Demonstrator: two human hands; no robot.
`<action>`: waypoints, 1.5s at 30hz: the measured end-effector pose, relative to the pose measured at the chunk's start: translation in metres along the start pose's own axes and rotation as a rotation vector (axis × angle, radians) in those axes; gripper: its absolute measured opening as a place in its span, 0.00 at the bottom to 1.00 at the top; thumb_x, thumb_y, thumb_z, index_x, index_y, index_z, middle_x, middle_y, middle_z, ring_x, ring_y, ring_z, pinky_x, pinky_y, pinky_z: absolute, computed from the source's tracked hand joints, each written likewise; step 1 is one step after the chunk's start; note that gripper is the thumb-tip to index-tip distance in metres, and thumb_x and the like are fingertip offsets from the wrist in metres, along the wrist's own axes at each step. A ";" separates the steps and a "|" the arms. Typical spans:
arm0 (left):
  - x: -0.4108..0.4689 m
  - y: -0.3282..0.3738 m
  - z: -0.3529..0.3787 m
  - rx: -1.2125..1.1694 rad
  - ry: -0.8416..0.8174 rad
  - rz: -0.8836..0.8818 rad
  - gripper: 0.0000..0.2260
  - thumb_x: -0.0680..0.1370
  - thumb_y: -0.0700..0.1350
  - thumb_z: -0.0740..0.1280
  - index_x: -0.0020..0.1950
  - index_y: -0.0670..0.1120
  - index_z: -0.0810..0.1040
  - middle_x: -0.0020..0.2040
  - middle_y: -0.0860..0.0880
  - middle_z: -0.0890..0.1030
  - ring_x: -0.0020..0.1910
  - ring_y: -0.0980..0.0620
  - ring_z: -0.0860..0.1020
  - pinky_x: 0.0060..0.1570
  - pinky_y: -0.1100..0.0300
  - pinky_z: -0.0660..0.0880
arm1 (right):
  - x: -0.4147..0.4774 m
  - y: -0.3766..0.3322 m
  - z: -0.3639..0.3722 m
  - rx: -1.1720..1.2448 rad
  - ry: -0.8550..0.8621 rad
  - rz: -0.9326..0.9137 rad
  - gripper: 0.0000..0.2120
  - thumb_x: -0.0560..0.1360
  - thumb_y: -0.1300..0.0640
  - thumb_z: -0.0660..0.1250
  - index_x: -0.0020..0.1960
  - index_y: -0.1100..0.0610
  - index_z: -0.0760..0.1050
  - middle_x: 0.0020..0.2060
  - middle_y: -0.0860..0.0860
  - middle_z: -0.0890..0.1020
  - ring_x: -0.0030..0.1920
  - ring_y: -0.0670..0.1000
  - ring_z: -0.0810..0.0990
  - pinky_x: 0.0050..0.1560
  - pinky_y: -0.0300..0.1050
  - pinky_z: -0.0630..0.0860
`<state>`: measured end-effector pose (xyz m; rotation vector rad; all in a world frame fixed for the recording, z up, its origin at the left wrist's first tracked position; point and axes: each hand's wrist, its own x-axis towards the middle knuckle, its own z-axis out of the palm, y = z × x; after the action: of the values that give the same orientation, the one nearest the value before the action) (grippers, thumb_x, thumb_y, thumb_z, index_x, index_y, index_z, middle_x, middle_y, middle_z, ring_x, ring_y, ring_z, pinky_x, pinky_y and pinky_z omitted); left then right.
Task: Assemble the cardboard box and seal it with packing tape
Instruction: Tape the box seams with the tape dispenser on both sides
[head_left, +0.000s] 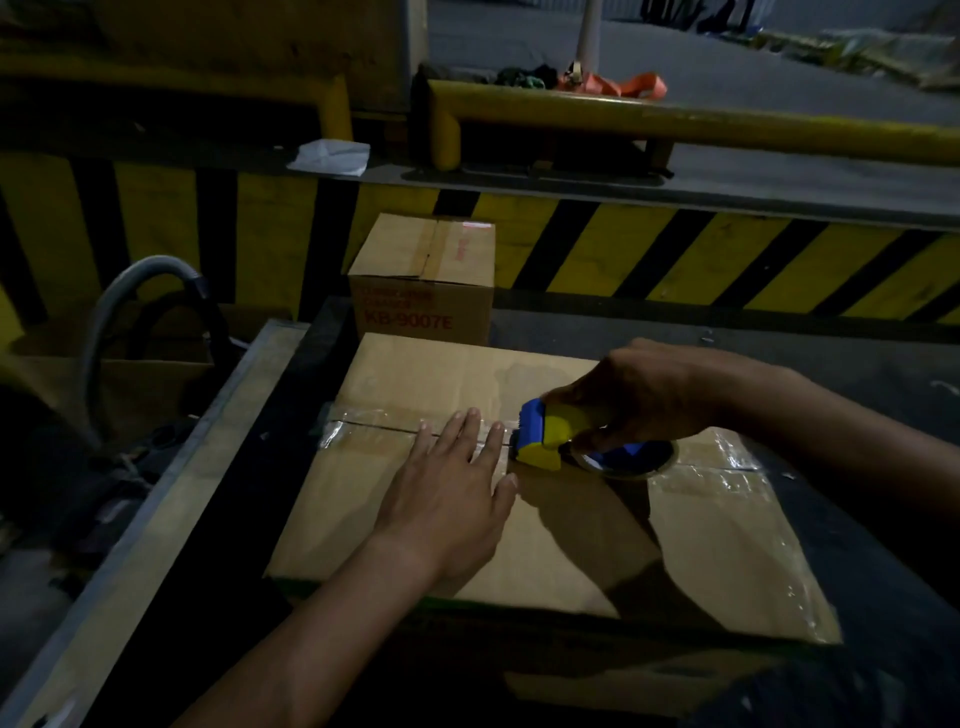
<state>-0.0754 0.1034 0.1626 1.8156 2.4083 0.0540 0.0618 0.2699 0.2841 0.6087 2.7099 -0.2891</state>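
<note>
A large brown cardboard box (415, 374) lies closed on the dark table, its centre seam running left to right under clear packing tape (363, 421). My left hand (457, 483) rests flat on the seam, fingers spread, pressing the tape down. Just to its right, my right hand (644, 395) grips a blue and yellow tape dispenser (545, 434) that sits on the seam with its roll trailing to the right. More clear tape shines along the box's right side (727, 462).
A smaller sealed box (421, 275) with red print stands behind the large one. The dark table (857, 384) has a pale wooden edge at left (208, 447). A grey hose (130, 291) curves at left. Yellow-black striped barriers and a yellow rail (675, 117) stand behind.
</note>
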 end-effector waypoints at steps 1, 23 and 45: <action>-0.001 0.000 0.000 0.001 0.003 -0.002 0.29 0.83 0.60 0.42 0.82 0.51 0.43 0.83 0.46 0.44 0.81 0.49 0.41 0.78 0.44 0.42 | 0.000 0.001 0.000 -0.001 0.001 0.005 0.27 0.74 0.50 0.71 0.71 0.47 0.68 0.48 0.40 0.76 0.47 0.42 0.76 0.40 0.30 0.70; -0.002 0.002 0.003 -0.069 0.036 -0.043 0.28 0.84 0.60 0.44 0.82 0.52 0.46 0.83 0.49 0.45 0.81 0.54 0.42 0.79 0.47 0.41 | -0.002 0.001 0.000 -0.018 0.010 -0.033 0.29 0.75 0.45 0.68 0.73 0.47 0.66 0.60 0.49 0.80 0.57 0.50 0.79 0.59 0.46 0.76; 0.021 0.046 0.006 -0.064 0.014 0.022 0.27 0.84 0.58 0.42 0.82 0.50 0.47 0.83 0.51 0.47 0.80 0.56 0.43 0.79 0.50 0.42 | -0.045 0.061 -0.004 -0.083 -0.050 0.048 0.29 0.75 0.46 0.69 0.73 0.43 0.64 0.58 0.45 0.79 0.51 0.44 0.77 0.50 0.39 0.74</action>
<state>-0.0366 0.1360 0.1600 1.8205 2.3674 0.1453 0.1256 0.3086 0.2976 0.6333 2.6405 -0.1760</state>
